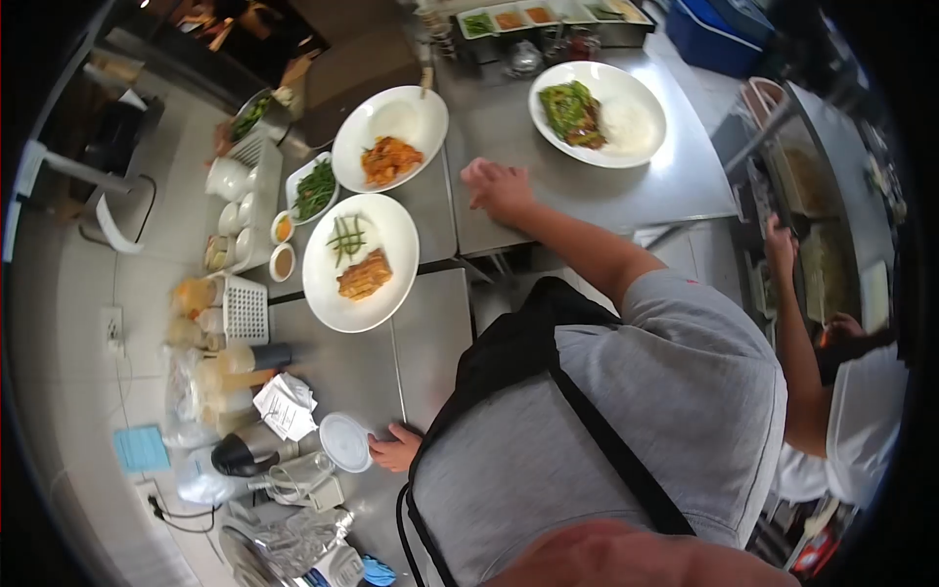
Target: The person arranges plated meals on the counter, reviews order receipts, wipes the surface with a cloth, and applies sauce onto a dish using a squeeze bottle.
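Observation:
My right hand reaches over the steel counter, its slightly blurred fingers apart and holding nothing that I can see. It is between a white plate of orange-red food and a white plate with rice and leafy greens over browned food. Closer in, another white plate bears crossed green beans and a browned fillet. Low on the left, my left hand grips the edge of a round translucent plastic lid over the counter.
A dish of greens and two small sauce cups stand beside the plates. White baskets, bottles and paper slips line the wall. Garnish trays sit at the back. At right, a co-worker's arm reaches toward food pans.

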`<state>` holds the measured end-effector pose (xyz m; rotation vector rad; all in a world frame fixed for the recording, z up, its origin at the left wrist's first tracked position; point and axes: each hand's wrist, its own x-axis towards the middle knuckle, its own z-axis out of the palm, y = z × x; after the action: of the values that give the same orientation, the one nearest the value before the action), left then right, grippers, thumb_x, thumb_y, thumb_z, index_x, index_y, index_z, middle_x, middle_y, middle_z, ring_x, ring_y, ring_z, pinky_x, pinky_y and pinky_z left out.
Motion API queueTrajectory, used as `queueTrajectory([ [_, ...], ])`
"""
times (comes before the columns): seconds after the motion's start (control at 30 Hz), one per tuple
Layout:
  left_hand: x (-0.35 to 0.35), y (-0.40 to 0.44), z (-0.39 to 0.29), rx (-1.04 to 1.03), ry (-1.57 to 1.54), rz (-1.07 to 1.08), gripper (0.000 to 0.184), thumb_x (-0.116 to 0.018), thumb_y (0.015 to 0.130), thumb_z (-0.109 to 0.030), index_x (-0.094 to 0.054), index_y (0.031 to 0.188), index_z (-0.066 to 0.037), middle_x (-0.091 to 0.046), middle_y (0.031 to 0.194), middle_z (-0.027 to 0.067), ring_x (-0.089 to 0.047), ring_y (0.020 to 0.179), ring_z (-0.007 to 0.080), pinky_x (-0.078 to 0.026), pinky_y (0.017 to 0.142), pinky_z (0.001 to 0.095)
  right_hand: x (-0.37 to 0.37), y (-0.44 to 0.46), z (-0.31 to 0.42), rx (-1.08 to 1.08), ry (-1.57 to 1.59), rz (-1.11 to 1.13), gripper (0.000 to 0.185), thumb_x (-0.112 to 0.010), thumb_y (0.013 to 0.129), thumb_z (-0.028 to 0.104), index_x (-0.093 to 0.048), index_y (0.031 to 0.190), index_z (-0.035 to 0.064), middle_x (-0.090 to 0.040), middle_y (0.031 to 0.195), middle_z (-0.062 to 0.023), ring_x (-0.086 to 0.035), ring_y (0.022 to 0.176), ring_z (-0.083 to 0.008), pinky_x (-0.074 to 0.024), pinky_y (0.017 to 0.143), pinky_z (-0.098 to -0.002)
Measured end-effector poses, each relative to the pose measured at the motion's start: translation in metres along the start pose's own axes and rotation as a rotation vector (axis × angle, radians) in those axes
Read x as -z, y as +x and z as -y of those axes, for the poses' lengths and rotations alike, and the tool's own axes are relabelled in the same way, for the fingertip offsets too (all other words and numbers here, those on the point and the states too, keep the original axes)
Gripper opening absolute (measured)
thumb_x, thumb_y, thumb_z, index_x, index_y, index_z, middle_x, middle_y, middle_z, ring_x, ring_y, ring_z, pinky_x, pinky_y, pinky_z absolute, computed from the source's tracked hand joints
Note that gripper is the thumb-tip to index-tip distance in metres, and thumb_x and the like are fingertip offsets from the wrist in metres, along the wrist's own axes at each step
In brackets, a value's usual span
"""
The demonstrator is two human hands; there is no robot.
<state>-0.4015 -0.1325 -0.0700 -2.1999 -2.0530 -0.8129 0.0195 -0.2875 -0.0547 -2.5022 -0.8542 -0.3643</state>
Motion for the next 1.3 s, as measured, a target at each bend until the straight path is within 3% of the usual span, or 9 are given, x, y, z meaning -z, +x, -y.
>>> queueTrajectory([
  [0.23, 0.009, 0.002, 0.005, -0.146, -0.047, 0.175, 0.052, -0.049, 0.076, -0.039, -0.042, 0.117, -0.007, -0.040, 0.119, 0.0153, -0.037, 0.109, 0.0335, -0.031, 0.086, 0.0482, 0.027, -0.077, 0.009, 0.015, 0.226, 0.204, 0.032, -0.057, 0.072, 0.023, -0.054, 0.103, 0.0196, -0.056, 0.100, -0.0072, -0.050, 0.098, -0.0244, -0.0357, 0.079, -0.0441],
  [0.43, 0.016, 0.000, 0.003, -0.160, -0.090, 0.208, 0.050, -0.049, 0.077, -0.035, -0.042, 0.116, -0.005, -0.039, 0.119, 0.0179, -0.037, 0.107, 0.0355, -0.031, 0.086, 0.0484, 0.058, -0.148, -0.008, -0.456, 1.498, 0.206, 0.020, -0.045, 0.081, 0.019, -0.056, 0.083, 0.0028, -0.061, 0.080, -0.0116, -0.059, 0.072, -0.0265, -0.0462, 0.064, -0.0351],
  [0.53, 0.013, 0.001, 0.005, -0.146, -0.146, 0.193, 0.049, -0.050, 0.077, -0.033, -0.042, 0.116, -0.004, -0.039, 0.119, 0.0186, -0.038, 0.106, 0.0362, -0.031, 0.086, 0.0481, 0.057, -0.160, -0.070, -0.391, 0.930, 0.134, 0.024, -0.041, 0.085, 0.020, -0.052, 0.082, -0.0006, -0.061, 0.078, -0.0122, -0.059, 0.069, -0.0190, -0.0471, 0.062, -0.0291],
  [0.67, 0.012, 0.001, 0.001, -0.137, -0.157, 0.139, 0.047, -0.050, 0.077, -0.030, -0.043, 0.114, -0.002, -0.041, 0.116, 0.0195, -0.039, 0.104, 0.0371, -0.031, 0.086, 0.0474, 0.133, -0.127, -0.109, -0.364, 1.220, -0.207, 0.026, -0.040, 0.086, 0.019, -0.053, 0.086, -0.0040, -0.062, 0.073, -0.0092, -0.057, 0.065, -0.0122, -0.0465, 0.059, -0.0259],
  [0.73, 0.014, 0.002, -0.001, -0.144, -0.184, 0.090, 0.047, -0.051, 0.078, -0.029, -0.043, 0.114, -0.001, -0.041, 0.114, 0.0203, -0.039, 0.104, 0.0378, -0.031, 0.087, 0.0473, 0.155, -0.119, -0.153, -0.541, 0.862, -0.317, 0.026, -0.043, 0.086, 0.018, -0.055, 0.089, -0.0040, -0.062, 0.074, -0.0078, -0.056, 0.063, -0.0114, -0.0459, 0.058, -0.0247],
  [0.97, -0.001, -0.008, -0.100, -0.417, -0.433, -0.279, 0.040, -0.052, 0.079, -0.019, -0.043, 0.111, 0.004, -0.040, 0.110, 0.0231, -0.038, 0.105, 0.0357, -0.029, 0.092, 0.0452, 0.175, -0.105, -0.278, -0.561, 0.557, -0.448, 0.028, -0.054, 0.079, 0.021, -0.059, 0.092, -0.0036, -0.061, 0.077, -0.0147, -0.058, 0.071, -0.0205, -0.0449, 0.066, -0.0303],
  [1.07, -0.006, -0.024, -0.219, -0.644, -0.717, -0.018, 0.031, -0.051, 0.077, -0.010, -0.048, 0.105, 0.003, -0.047, 0.106, 0.0175, -0.043, 0.101, 0.0329, -0.030, 0.092, 0.0418, 0.155, -0.109, -0.307, -0.445, 0.114, -0.312, 0.033, -0.054, 0.077, 0.021, -0.055, 0.104, 0.0030, -0.058, 0.096, -0.0157, -0.054, 0.088, -0.0294, -0.0414, 0.078, -0.0387],
  [1.13, -0.007, -0.034, -0.305, -0.553, -0.949, 0.530, 0.021, -0.054, 0.077, -0.011, -0.056, 0.096, -0.004, -0.054, 0.095, 0.0158, -0.052, 0.088, 0.0288, -0.042, 0.077, 0.0345, 0.154, -0.102, -0.298, -0.288, -0.141, -0.230, 0.040, -0.055, 0.074, 0.017, -0.049, 0.113, 0.0072, -0.053, 0.104, -0.0155, -0.049, 0.096, -0.0316, -0.0372, 0.084, -0.0412],
  [1.3, -0.053, -0.054, -0.478, -1.050, -0.967, 0.653, 0.021, -0.050, 0.082, -0.018, -0.057, 0.094, -0.003, -0.058, 0.094, 0.0141, -0.056, 0.089, 0.0280, -0.044, 0.077, 0.0341, 0.162, -0.093, -0.307, -0.187, -0.012, -0.108, 0.047, -0.055, 0.070, 0.010, -0.046, 0.116, 0.0090, -0.051, 0.108, -0.0165, -0.046, 0.098, -0.0345, -0.0353, 0.085, -0.0412],
])
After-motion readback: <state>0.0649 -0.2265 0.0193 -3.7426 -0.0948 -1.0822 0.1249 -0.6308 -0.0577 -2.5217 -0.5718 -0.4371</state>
